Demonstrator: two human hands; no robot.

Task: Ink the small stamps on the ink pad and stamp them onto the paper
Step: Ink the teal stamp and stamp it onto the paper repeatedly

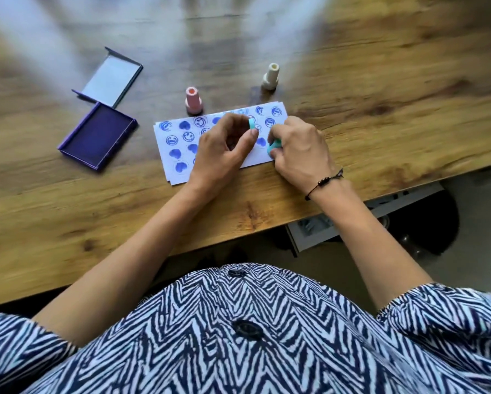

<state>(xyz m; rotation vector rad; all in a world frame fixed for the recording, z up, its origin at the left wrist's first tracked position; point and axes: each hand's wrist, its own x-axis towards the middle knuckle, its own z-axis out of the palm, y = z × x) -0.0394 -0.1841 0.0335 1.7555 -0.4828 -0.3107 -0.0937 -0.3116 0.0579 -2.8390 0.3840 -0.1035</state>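
Observation:
A white paper strip (172,172) covered with blue heart and smiley prints lies near the table's front edge. Both hands hover over its right half. My left hand (221,149) pinches a small teal piece (251,122) between thumb and fingers. My right hand (301,149) is closed around a teal stamp (275,144), whose lower end sits at the paper. Left of the paper the purple ink pad (96,136) lies open. A pink stamp (194,100) stands just behind the paper, and a cream stamp (270,76) stands farther back to the right.
The ink pad's lid (111,78) lies upside down behind the pad. The wooden table (380,109) has its front edge close under my wrists. Below the edge on the right, a grey drawer unit (318,237) stands on the floor.

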